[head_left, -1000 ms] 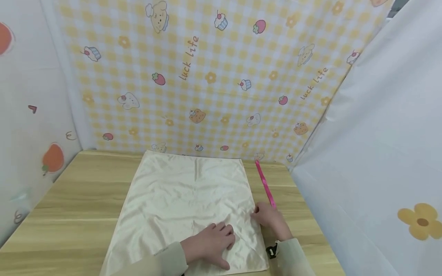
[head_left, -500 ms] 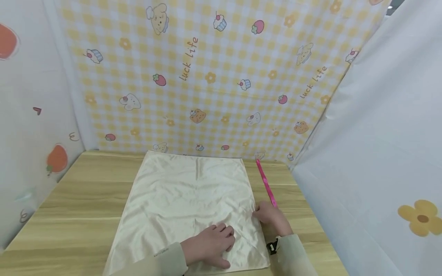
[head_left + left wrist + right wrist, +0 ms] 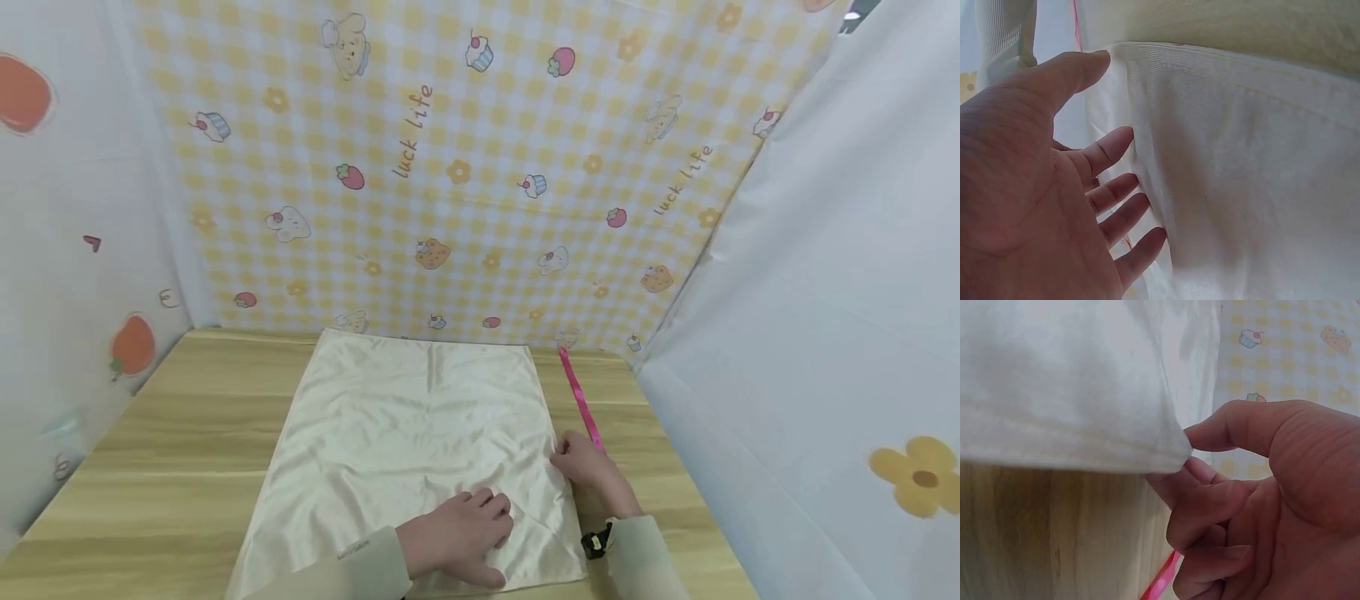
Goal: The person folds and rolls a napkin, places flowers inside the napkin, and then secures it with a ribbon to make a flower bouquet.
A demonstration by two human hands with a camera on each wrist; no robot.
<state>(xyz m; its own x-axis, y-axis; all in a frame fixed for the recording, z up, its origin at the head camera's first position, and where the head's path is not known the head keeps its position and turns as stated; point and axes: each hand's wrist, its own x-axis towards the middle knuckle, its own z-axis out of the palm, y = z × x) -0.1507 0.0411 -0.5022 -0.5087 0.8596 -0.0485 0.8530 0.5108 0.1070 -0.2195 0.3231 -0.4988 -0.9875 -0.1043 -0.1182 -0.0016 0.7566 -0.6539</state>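
Note:
A wrinkled cream satin cloth (image 3: pixel 375 417) lies spread on the wooden table, with a short crease line down its far middle. My left hand (image 3: pixel 461 533) rests on its near part, fingers spread and loosely bent. In the left wrist view, the fingertips (image 3: pixel 1124 135) touch the cloth, and nothing sits between them and the thumb. At the right edge of the cloth, my right hand (image 3: pixel 588 467) pinches the hem between thumb and index finger. The right wrist view shows the pinched edge (image 3: pixel 1175 456) bunched at the thumb tip, the other fingers curled below.
A narrow pink ribbon (image 3: pixel 577 387) lies to the right of the cloth and runs from the back wall towards my right hand. Yellow checked fabric (image 3: pixel 465 208) hangs behind the table (image 3: pixel 172 433). White sheets (image 3: pixel 810 333) close in both sides.
The head view has shifted slightly. Both hands keep practically the same places on the cloth, the right still pinching its edge.

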